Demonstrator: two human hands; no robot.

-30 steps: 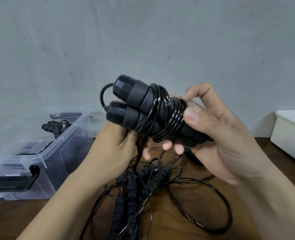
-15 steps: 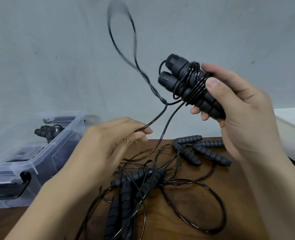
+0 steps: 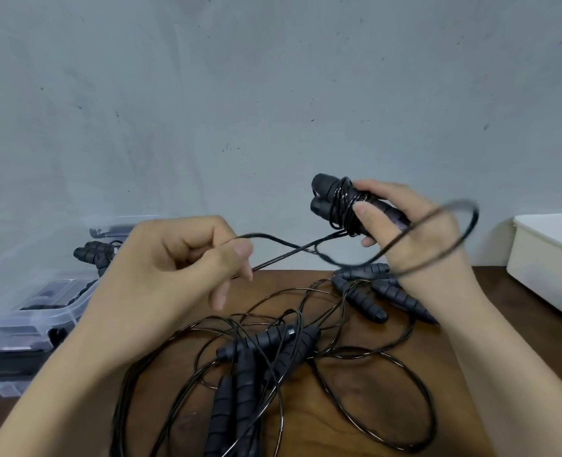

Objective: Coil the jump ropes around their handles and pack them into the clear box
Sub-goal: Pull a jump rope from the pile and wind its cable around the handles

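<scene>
My right hand (image 3: 414, 239) grips a pair of black jump-rope handles (image 3: 337, 201) held side by side, with thin black cord wound several times round them. A loose loop of that cord (image 3: 451, 235) swings, blurred, in front of my right hand. My left hand (image 3: 180, 262) pinches the free cord (image 3: 273, 239) between thumb and fingers, left of the handles. On the wooden table (image 3: 349, 400) lies a tangle of other black jump ropes (image 3: 260, 354). The clear box (image 3: 36, 301) stands at the left with a coiled rope (image 3: 95, 252) inside.
More ribbed black handles (image 3: 372, 291) lie on the table under my right hand. A white plastic tub (image 3: 550, 258) stands at the right edge. A grey wall rises behind the table. A black latch shows on the clear box's near side.
The cord loop, flung high above the handles half a second ago, has swung down and right across my right hand. My right hand has lowered the handles; one second ago both hands held the bundle.
</scene>
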